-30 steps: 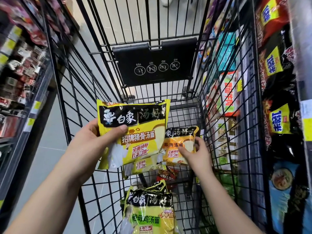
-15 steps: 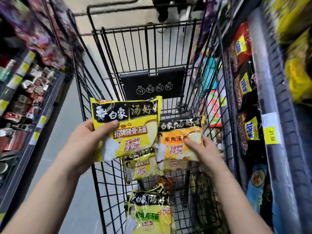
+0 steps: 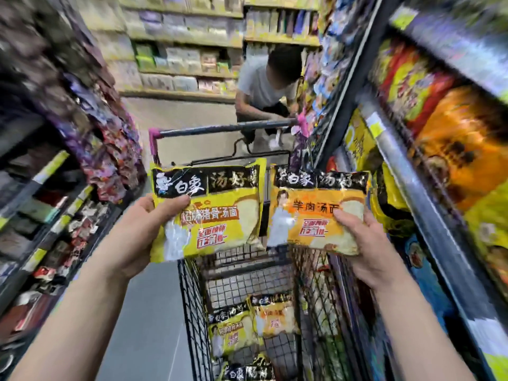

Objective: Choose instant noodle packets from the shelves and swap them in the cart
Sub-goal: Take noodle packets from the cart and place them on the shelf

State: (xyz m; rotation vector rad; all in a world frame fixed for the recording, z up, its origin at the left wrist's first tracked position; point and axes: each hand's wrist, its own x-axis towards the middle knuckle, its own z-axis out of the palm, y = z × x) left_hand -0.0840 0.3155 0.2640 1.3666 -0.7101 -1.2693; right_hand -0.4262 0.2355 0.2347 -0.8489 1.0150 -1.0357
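While both arms reach out over the black wire shopping cart (image 3: pixel 192 298), each hand holds one packet up above the basket. That makes two packets in the air. The left hand (image 3: pixel 143 229) grips a yellow plastic noodle packet with a black top band (image 3: pixel 220 215), thumb pressed on its front. The right hand (image 3: pixel 365 243) grips an orange-yellow noodle packet with the same black band (image 3: pixel 310 215) by its lower right corner. The two packets sit side by side, nearly touching.

Down in the basket I count three more packets: a yellow one (image 3: pixel 231 334), an orange one (image 3: pixel 277 317) partly overlapping it, and a third black-topped one (image 3: pixel 247 372) cut off by the bottom edge.

Fingers behind both held packets are hidden, and the packets cover the far part of the basket. Goods on the left shelves (image 3: pixel 55 188) and the right shelves (image 3: pixel 439 133) are too blurred to read.

The cart stands tight against the right shelves. A strip of grey floor (image 3: pixel 148 312) lies open between it and the left shelves. One person in a grey shirt (image 3: pixel 264 86) crouches just beyond the cart's handle bar (image 3: pixel 225 127).
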